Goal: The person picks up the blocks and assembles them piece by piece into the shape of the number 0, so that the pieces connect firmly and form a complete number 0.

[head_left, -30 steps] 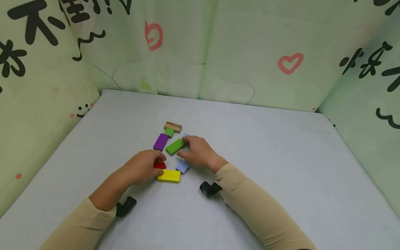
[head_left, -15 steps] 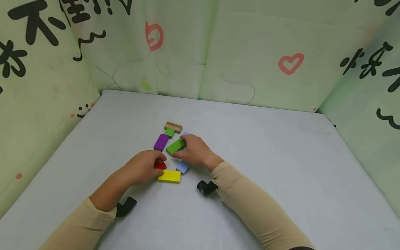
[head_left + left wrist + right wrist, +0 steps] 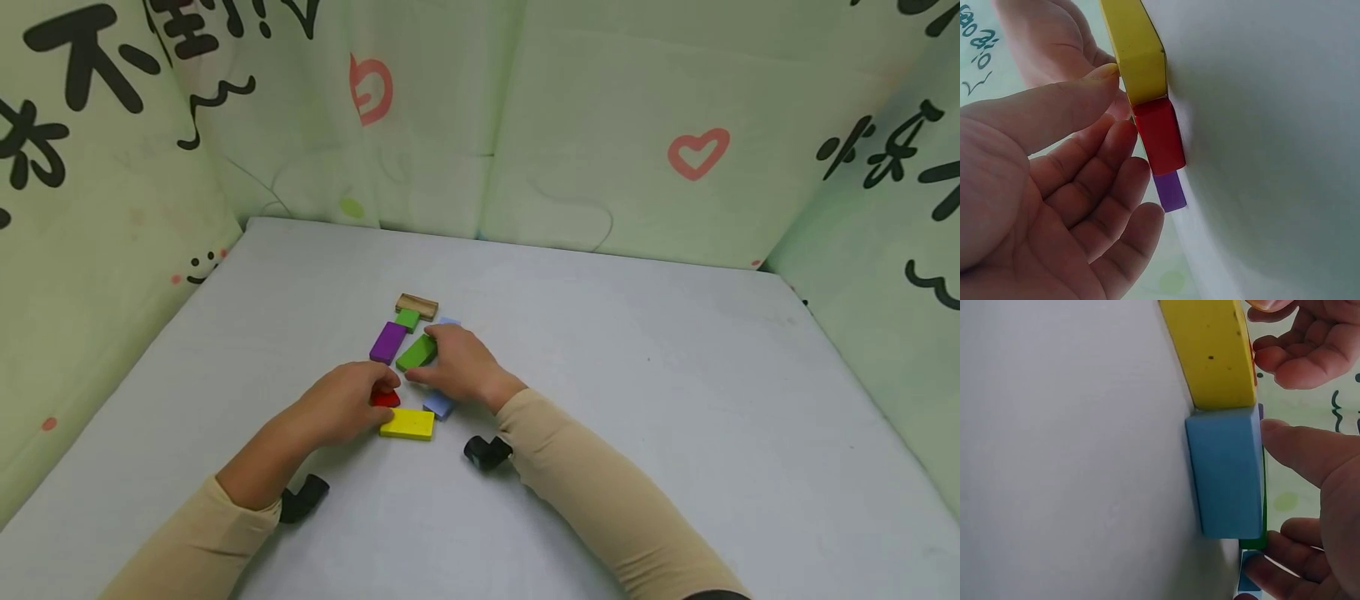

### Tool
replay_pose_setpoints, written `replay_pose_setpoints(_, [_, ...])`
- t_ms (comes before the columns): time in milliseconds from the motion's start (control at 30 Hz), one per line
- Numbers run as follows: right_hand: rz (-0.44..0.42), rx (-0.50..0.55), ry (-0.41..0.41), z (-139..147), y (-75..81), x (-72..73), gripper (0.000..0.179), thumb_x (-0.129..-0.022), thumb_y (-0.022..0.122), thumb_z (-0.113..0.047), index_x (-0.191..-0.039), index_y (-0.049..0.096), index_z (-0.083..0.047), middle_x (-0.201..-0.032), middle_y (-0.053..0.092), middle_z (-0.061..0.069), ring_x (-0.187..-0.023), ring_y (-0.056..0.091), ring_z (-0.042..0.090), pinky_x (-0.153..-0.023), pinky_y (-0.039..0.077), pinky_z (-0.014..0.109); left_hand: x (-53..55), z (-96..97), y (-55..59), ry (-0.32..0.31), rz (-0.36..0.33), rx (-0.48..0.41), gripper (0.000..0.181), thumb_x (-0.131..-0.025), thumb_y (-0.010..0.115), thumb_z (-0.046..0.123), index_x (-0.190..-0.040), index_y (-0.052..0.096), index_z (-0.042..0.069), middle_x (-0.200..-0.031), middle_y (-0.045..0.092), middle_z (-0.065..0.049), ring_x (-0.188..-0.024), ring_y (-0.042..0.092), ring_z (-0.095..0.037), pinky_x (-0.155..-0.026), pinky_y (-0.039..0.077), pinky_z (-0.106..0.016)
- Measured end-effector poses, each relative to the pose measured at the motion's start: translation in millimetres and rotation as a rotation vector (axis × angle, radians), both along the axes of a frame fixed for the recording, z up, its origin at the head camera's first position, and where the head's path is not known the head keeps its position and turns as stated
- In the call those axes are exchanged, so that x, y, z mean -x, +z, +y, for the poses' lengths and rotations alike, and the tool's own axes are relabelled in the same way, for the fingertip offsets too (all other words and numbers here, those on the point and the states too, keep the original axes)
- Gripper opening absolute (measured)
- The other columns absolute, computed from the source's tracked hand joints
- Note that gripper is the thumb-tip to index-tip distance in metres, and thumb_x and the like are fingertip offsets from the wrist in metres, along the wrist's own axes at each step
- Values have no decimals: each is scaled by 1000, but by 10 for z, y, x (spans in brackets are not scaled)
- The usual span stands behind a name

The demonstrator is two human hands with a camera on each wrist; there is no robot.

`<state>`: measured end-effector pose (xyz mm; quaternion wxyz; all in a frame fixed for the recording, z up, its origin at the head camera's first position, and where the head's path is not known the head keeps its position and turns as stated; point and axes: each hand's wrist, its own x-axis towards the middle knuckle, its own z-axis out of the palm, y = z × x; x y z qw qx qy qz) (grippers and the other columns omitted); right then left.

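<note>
Flat coloured blocks lie in a loose ring on the white table. My left hand [image 3: 347,403] rests at its near left, thumb tip on the yellow block [image 3: 407,424] and bent fingertips beside the red block [image 3: 1160,137]. The red block butts against the yellow one's end. My right hand [image 3: 463,363] grips the larger green block [image 3: 417,353], thumb by its near end and fingertips at its far end. A near blue block [image 3: 1225,475] touches the yellow one, under the right hand. The purple block [image 3: 387,342] lies left of the green one.
At the far end, a small green block [image 3: 408,319] touches a brown wooden block [image 3: 417,306]. Another blue block [image 3: 450,321] shows partly behind the right fingers. Black wrist cameras hang under both sleeves. Printed pale green curtains [image 3: 585,125] stand along the table's back and sides.
My right hand has moved left, and the larger green block has shifted slightly left and turned with it. The left hand has stayed in place.
</note>
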<state>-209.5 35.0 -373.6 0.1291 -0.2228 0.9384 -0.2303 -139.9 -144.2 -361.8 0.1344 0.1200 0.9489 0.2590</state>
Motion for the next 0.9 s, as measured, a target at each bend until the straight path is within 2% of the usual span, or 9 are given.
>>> replay_pose_setpoints(300, [22,-5,-22,-14,-18,2,68,-93,72,-33,-145,46,2,-142,53,16,-127,50,30,-110,39,39,1,-4,-16,-10,9,3,35,-87,78,10,-119,65,1,-106,66,-7,-97,59,-25,-90,53,-43])
replay_pose_setpoints(567, [48,19,-22,56,-32,41,67,-92,71,-28,-144,46,5,-143,51,18,-129,49,31,-112,37,39,-5,7,3,9,-9,8,37,-87,79,11,-120,65,2,-106,66,-7,-97,59,-24,-90,53,-42])
replay_pose_setpoints(900, [24,40,-2,129,-21,47,65,-93,70,-26,-145,45,5,-145,49,18,-131,48,30,-112,36,38,2,12,10,9,-9,23,36,-87,79,11,-120,66,3,-106,66,-7,-97,59,-24,-90,53,-42])
